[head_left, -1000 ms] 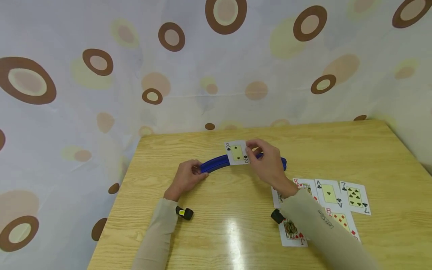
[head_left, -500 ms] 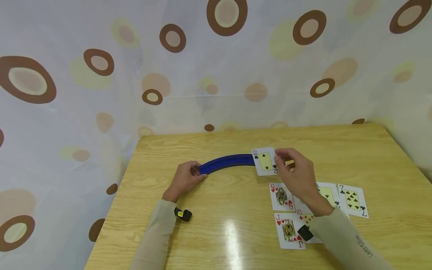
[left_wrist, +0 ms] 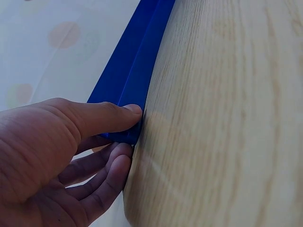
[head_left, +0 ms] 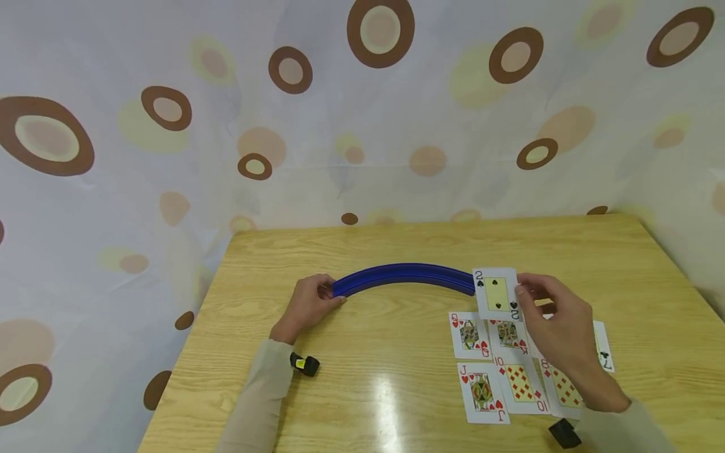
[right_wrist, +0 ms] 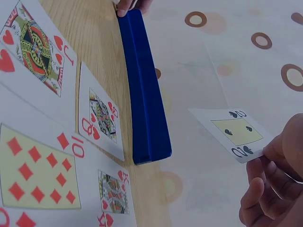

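My left hand (head_left: 308, 305) pinches the left end of a curved blue playing-card holder (head_left: 402, 272), thumb on its near face in the left wrist view. The holder's slot carries no cards where it shows. Between thumb and fingers of my right hand (head_left: 561, 321) is a two of spades (head_left: 495, 294), face toward me. In the head view this card overlaps the holder's right end; the right wrist view shows it raised and apart from the holder.
Face-up cards lie in two rows at the right of the wooden table (head_left: 351, 390): queen of hearts (head_left: 469, 335), king of hearts (head_left: 508, 336), jack of hearts (head_left: 483, 393), ten of diamonds (head_left: 521, 387), eight of diamonds (head_left: 562, 385). My right hand partly covers others. A patterned cloth (head_left: 317, 126) hangs behind.
My right hand has carried the two of spades rightward and toward me, from over the middle of the holder to its right end. The left hand stays on the holder.
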The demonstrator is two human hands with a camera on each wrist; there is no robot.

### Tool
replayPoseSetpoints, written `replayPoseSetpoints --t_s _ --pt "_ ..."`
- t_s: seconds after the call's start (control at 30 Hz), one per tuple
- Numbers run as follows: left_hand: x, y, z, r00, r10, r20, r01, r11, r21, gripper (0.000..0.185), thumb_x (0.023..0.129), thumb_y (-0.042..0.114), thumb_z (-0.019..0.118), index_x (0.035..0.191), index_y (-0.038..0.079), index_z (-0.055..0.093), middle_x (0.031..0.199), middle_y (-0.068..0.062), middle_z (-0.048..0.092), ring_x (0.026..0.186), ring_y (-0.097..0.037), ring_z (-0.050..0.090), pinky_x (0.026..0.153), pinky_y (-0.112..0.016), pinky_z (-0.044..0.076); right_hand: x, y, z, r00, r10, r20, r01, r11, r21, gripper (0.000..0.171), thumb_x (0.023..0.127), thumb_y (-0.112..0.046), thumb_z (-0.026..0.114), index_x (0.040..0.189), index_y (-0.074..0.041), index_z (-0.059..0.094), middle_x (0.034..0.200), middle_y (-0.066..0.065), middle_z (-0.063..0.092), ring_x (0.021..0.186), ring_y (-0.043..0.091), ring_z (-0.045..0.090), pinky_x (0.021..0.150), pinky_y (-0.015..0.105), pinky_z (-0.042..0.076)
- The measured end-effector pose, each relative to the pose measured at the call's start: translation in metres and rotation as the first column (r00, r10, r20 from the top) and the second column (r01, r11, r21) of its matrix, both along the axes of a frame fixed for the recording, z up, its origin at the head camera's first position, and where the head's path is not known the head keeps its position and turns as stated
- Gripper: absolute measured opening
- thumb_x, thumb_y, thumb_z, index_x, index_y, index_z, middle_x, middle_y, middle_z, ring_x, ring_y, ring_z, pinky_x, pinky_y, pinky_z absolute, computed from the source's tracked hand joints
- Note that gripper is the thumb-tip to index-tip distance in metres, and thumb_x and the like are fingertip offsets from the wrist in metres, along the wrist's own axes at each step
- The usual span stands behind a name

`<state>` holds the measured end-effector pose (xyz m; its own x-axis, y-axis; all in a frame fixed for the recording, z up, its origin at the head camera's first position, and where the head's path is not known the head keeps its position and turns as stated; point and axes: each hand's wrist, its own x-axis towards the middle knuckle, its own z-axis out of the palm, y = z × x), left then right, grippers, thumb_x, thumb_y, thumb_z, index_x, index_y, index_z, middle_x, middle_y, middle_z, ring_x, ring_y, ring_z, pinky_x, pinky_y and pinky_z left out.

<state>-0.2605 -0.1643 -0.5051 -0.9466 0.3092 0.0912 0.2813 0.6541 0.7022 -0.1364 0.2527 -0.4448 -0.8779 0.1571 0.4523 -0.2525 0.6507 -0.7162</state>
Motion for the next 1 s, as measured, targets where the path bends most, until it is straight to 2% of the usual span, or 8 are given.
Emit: replayPoseSetpoints --t_s 0.27,0.53,0.73,0.9,1.0 --pt "0.003 0.000 0.001 1.000 0.007 0.020 -0.007 1.000 -0.003 0.024 0.084 0.016 0.081 0.103 0.007 0.070 0.082 0.000 0.066 0.073 -0.010 0.063 0.070 -0.032 0.055 0.020 0.022 -0.006 0.993 -0.093 0.068 0.093 0.996 0.003 0.025 0.098 -0.016 0.062 0.122 -0.008 0.067 0.100 -0.002 0.064 0.085 0.002 0.055 0.068 0.008 0.043" --pt "0.002 0.001 0.002 1.000 0.003 0.018 -0.003 1.000 0.007 0.024 0.084 0.016 0.081 0.103 0.006 0.070 0.083 -0.001 0.067 0.073 -0.011 0.064 0.070 -0.032 0.055 0.039 0.045 -0.018 0.982 -0.161 0.097 0.155 0.986 0.066 0.024 0.095 -0.009 0.064 0.119 -0.008 0.069 0.097 -0.003 0.066 0.080 -0.006 0.052 0.066 0.007 0.042" --pt "0.000 0.000 0.001 1.000 0.004 -0.003 -0.004 1.000 0.011 0.022 0.084 0.016 0.081 0.101 0.007 0.070 0.082 -0.001 0.067 0.073 -0.011 0.064 0.070 -0.032 0.055 0.049 0.059 -0.026 0.959 -0.241 0.150 0.224 0.967 0.122 0.025 0.096 -0.013 0.064 0.120 -0.009 0.069 0.101 0.007 0.068 0.081 -0.014 0.049 0.062 0.006 0.040" --pt "-0.001 0.000 0.000 1.000 0.001 0.008 -0.001 1.000 0.013 0.022 0.084 0.016 0.081 0.101 0.007 0.070 0.083 -0.001 0.067 0.073 -0.011 0.063 0.070 -0.032 0.055 0.056 0.069 -0.032 0.937 -0.286 0.198 0.263 0.955 0.137 0.026 0.097 -0.018 0.064 0.120 -0.009 0.069 0.098 -0.004 0.066 0.080 -0.015 0.047 0.062 0.007 0.040" --pt "0.000 0.000 0.000 1.000 0.002 0.010 -0.002 1.000 0.008 0.022 0.084 0.017 0.081 0.101 0.007 0.070 0.083 -0.001 0.067 0.072 -0.011 0.063 0.070 -0.031 0.054 0.060 0.074 -0.036 0.927 -0.303 0.222 0.278 0.950 0.139 0.027 0.097 -0.020 0.063 0.120 -0.008 0.069 0.100 0.001 0.067 0.079 -0.014 0.047 0.061 0.007 0.040"
